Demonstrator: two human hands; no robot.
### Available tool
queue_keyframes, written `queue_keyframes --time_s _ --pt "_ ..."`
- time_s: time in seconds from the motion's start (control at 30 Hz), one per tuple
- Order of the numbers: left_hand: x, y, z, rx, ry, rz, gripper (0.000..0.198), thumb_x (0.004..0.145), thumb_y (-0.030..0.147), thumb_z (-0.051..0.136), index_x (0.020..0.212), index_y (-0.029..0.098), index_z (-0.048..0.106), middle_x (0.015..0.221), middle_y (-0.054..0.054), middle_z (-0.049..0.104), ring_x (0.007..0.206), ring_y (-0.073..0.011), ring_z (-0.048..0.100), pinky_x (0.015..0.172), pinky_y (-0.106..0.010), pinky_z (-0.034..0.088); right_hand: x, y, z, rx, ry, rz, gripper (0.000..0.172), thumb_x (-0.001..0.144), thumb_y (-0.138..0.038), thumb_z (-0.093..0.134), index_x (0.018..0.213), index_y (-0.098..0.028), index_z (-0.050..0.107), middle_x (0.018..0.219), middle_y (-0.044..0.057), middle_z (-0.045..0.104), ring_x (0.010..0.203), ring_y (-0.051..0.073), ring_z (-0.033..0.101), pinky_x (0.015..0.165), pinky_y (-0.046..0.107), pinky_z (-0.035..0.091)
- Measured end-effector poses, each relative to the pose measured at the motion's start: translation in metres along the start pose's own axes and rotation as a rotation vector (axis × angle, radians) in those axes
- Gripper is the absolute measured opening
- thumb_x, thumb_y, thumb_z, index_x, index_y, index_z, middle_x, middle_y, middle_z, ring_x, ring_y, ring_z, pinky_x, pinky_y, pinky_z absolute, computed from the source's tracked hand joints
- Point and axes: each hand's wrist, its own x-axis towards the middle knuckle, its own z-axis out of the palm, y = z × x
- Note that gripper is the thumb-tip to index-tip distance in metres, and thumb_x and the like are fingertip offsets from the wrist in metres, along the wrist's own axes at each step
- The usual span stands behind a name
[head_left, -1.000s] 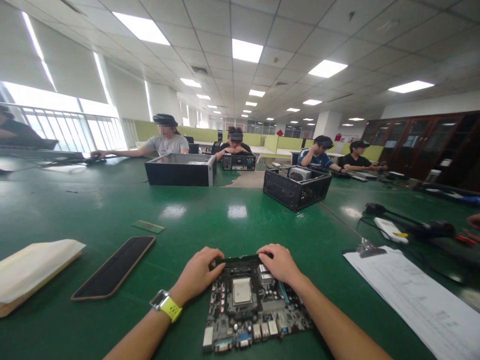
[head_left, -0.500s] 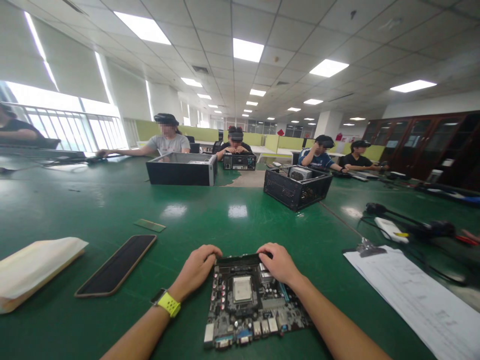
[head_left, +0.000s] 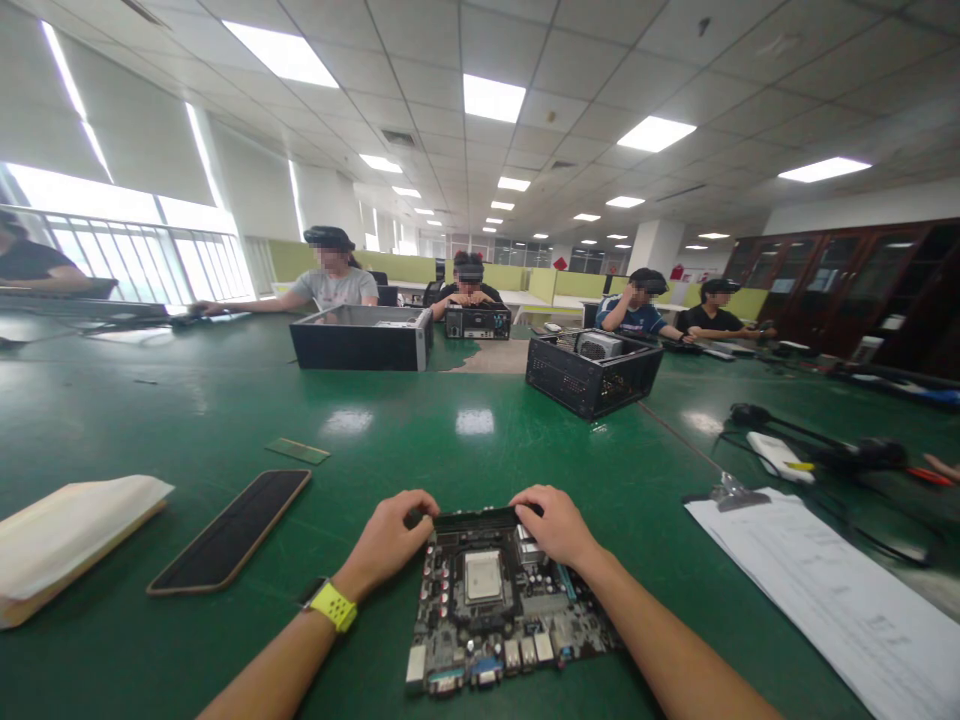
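Observation:
A motherboard lies flat on the green table in front of me, its ports toward me and a silver processor in its socket. Dark memory slots run along its far edge. At the left end of these slots, my left hand has thumb and forefinger bent together on the corner; a yellow-strapped watch is on that wrist. My right hand grips the far edge at the other end of the slots, fingers curled over it. Its fingertips are partly hidden.
Left of the board lie a phone, a green memory stick and a paper packet. A clipboard with papers and black cables are on the right. Computer cases stand farther back, with several people seated beyond.
The left fingers have arched up a little, widening the gap between thumb and forefinger at the slot end. My right hand and the motherboard stay practically in place.

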Motion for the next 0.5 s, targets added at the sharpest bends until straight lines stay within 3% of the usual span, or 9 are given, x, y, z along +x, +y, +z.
queue_keyframes --time_s 0.5 --pt "0.0007 0.0002 0.0006 -0.009 0.007 0.007 0.014 0.074 0.021 0.048 0.074 0.018 0.062 0.076 -0.001 0.066 0.076 -0.0175 0.059 0.072 -0.029 0.047 0.0005 0.0014 0.0004 0.007 0.001 0.006 0.024 0.081 -0.022 0.047 0.088 -0.025 0.070 0.092 -0.001 0.069 0.090 0.017 0.059 0.086 0.028 0.040"
